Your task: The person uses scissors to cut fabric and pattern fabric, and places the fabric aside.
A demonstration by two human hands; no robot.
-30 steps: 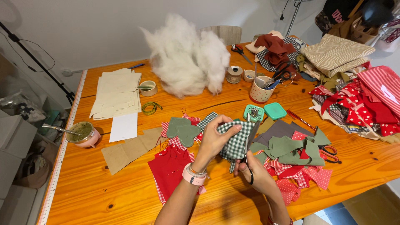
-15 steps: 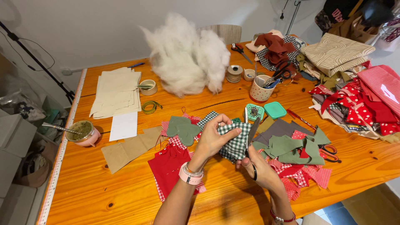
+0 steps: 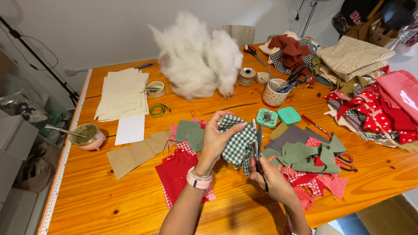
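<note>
My left hand [image 3: 216, 140] pinches a green-and-white checked fabric piece [image 3: 238, 142] above the wooden table [image 3: 104, 204]. A pink watch sits on that wrist. My right hand [image 3: 274, 178] grips black-handled scissors [image 3: 258, 148], whose blades stand upright against the right edge of the checked fabric. Under the hands lie red fabric pieces [image 3: 176, 174] and green felt cut-outs [image 3: 190, 132]. More green and grey felt scraps [image 3: 300, 152] lie to the right, over red dotted cloth.
A big white stuffing heap [image 3: 196, 56] sits at the back. Paper sheets [image 3: 123, 93], brown card pieces [image 3: 135, 152], a pink bowl [image 3: 87, 135], a tool cup [image 3: 275, 93], teal pin boxes [image 3: 278, 116] and stacked fabrics [image 3: 374, 82] surround the work spot.
My right hand has brought the scissors up from below the checked fabric to its right edge, blades now upright. The left hand keeps its hold on the fabric.
</note>
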